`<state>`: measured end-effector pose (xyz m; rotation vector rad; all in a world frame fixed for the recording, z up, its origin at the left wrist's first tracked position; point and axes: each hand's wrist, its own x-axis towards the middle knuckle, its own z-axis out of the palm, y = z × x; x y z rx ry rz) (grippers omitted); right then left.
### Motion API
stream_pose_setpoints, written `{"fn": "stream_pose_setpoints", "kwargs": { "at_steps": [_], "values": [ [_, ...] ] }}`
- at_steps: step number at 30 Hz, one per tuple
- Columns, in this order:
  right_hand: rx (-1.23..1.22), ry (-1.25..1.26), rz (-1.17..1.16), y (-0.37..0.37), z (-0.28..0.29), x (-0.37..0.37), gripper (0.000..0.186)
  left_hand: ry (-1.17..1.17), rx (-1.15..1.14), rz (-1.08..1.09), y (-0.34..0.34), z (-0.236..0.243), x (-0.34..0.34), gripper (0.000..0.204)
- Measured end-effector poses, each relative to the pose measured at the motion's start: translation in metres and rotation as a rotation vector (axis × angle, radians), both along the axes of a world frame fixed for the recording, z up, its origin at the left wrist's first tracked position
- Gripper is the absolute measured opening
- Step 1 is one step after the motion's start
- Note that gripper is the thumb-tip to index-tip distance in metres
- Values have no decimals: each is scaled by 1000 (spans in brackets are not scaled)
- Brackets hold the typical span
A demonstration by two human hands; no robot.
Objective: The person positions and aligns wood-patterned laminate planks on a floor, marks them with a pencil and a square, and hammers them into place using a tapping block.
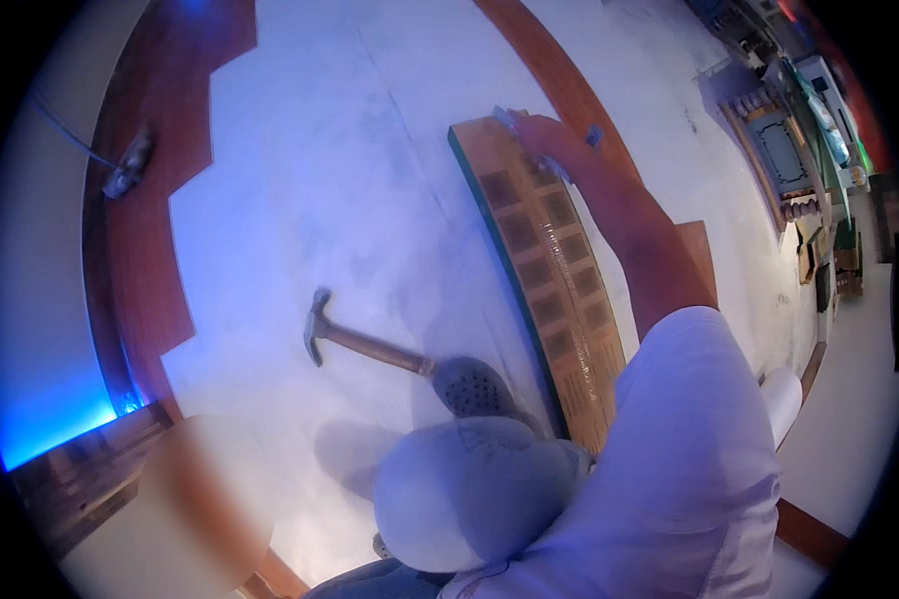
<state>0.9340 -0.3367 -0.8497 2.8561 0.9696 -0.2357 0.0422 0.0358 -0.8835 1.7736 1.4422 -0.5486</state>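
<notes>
My right hand (547, 140) reaches to the far end of a long flat cardboard box (539, 262) with dark printed squares and a green edge. Its fingers are bent over crumpled clear plastic wrap (506, 118) at that end; the fingertips are partly hidden. The box lies on the pale floor, running from beside my knee away from me. To its left rests a claw hammer (370, 345) with a wooden handle, its handle end close to my dotted shoe (469, 387). My left hand is not visible.
Reddish-brown floor planks (160, 230) with stepped ends line the left side. Another plank strip (559, 70) runs beyond the box. A grey object with a cord (128, 165) sits at the left. Assorted goods (784, 150) stand at the far right. My bent knee (469, 494) fills the near middle.
</notes>
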Motion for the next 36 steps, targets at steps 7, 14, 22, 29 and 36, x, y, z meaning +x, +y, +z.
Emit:
{"fn": "stream_pose_setpoints", "kwargs": {
  "at_steps": [7, 14, 22, 29, 36],
  "values": [
    [-7, 281, -80, 23, 1, 24, 29, 112, 1, -29, 13, 32, 18, 41],
    [-195, 459, -102, 64, 76, -4, 27, 144, 25, -191, 74, 64, 8, 43],
    [-166, 777, -212, -61, 115, -165, 67, -80, 314, -906, 230, 78, 76, 38],
    [-380, 839, -312, -206, 115, -409, 70, -379, 438, -1294, 222, 74, 269, 31],
    [-495, 893, -447, -332, 93, -659, 75, -366, 241, -1270, 119, 61, 345, 25]
  ]
}}
